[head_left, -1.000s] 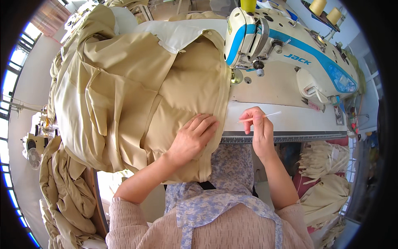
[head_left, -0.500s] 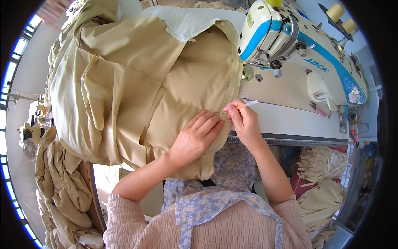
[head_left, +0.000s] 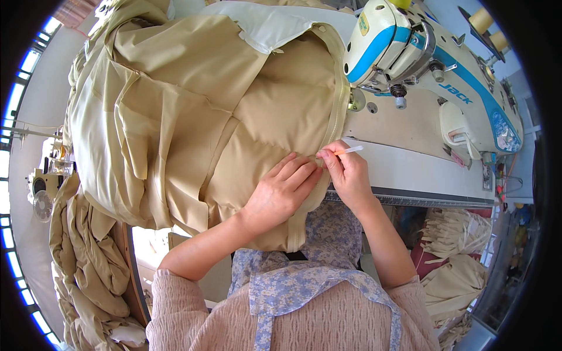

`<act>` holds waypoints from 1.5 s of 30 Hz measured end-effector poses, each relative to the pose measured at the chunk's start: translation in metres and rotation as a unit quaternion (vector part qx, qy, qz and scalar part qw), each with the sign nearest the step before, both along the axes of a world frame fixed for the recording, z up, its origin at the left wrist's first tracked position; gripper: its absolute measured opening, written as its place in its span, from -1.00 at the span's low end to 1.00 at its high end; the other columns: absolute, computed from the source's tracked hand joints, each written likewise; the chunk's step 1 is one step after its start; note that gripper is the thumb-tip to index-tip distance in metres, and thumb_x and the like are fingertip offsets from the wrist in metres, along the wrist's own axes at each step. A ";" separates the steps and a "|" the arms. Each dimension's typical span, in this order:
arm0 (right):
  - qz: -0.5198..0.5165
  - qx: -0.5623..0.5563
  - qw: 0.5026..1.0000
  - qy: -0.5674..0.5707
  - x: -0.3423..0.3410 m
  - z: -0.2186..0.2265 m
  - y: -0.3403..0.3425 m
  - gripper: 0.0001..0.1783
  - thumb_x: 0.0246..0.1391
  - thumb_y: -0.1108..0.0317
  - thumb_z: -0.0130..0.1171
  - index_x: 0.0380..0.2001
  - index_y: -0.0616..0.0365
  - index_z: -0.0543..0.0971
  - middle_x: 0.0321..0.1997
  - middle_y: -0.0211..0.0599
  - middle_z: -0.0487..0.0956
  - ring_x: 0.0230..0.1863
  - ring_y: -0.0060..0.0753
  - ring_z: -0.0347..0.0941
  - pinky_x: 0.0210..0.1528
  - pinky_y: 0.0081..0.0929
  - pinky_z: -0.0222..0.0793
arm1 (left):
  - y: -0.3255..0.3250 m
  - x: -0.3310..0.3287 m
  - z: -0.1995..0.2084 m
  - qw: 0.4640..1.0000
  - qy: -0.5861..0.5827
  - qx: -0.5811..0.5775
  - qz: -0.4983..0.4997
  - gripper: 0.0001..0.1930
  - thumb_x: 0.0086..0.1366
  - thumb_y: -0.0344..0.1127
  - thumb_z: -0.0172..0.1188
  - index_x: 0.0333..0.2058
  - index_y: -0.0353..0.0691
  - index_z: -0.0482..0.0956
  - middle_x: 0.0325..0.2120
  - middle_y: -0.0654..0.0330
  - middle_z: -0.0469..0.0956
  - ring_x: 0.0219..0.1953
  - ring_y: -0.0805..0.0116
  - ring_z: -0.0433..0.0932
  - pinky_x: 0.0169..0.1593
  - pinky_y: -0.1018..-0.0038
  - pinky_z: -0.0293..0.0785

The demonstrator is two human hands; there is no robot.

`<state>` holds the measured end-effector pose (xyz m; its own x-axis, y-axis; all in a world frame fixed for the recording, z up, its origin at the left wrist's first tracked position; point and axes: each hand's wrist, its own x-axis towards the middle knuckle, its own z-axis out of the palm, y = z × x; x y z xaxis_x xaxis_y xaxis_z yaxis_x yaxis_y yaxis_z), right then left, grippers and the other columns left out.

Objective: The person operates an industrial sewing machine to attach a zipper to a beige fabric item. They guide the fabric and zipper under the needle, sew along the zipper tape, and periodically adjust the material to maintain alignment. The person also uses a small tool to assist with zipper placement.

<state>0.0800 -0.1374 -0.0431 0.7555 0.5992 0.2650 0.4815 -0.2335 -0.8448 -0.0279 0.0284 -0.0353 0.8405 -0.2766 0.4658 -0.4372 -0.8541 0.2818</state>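
Observation:
A tan padded garment (head_left: 287, 123) lies spread over the table, its quilted side up, with a zipper tape (head_left: 335, 126) along its right edge. My left hand (head_left: 283, 187) rests on the quilted panel with fingers stretched toward that edge, pressing the cloth down. In my right hand (head_left: 348, 174) a slim pen (head_left: 349, 150), orange with a whitish end, is pinched between thumb and fingers. Its tip is at the zipper edge beside my left fingertips, hidden by my fingers.
A white and blue sewing machine (head_left: 404, 52) stands behind my right hand, thread cones (head_left: 483, 22) at its far right. A ruler strip (head_left: 410, 198) runs along the table's front edge. Tan cloth is heaped at the left (head_left: 88, 263) and the lower right (head_left: 453, 286).
The pen has tipped slightly flatter and shows more orange. Both hands stay at nearly the same spot on the garment edge. The whole view has shifted a little.

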 end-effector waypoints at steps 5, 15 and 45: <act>0.018 0.075 0.997 0.002 0.008 0.005 -0.025 -0.82 0.44 0.39 0.05 -0.09 0.24 0.58 -0.08 -0.19 0.61 -0.26 -0.36 0.57 -0.21 -0.46 0.47 | 0.001 -0.001 0.003 1.000 0.006 -0.012 0.000 -0.61 0.13 -0.42 0.22 -0.02 -0.36 0.60 -0.07 0.10 0.54 0.09 0.12 0.54 0.22 0.19 0.54; 0.061 -0.144 0.925 -0.345 -0.033 0.010 -0.029 -0.48 -0.18 0.52 0.33 -0.02 0.09 0.67 0.08 -0.47 0.65 -0.46 -0.44 0.50 -0.40 -0.52 0.37 | 0.022 0.116 0.035 0.998 0.019 0.003 0.051 -0.68 0.27 -0.32 0.30 -0.01 -0.24 0.62 -0.04 0.18 0.58 0.02 0.11 0.57 0.05 0.24 0.59; -0.001 0.043 0.996 0.079 0.007 0.047 -0.011 -0.57 0.55 0.17 -0.15 -0.18 0.28 0.60 -0.35 -0.34 0.60 -0.30 -0.48 0.51 -0.13 -0.52 0.47 | 0.013 -0.015 0.009 0.989 0.071 0.115 0.064 -0.43 0.17 -0.38 0.19 0.22 -0.03 0.52 0.17 0.20 0.45 0.29 0.16 0.39 0.36 -0.18 0.26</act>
<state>0.0870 -0.1487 0.0041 0.7931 0.5774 0.1937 0.3411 -0.1577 -0.9267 -0.0433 0.0416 -0.0261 0.9280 -0.2495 0.2767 -0.2919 -0.9484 0.1241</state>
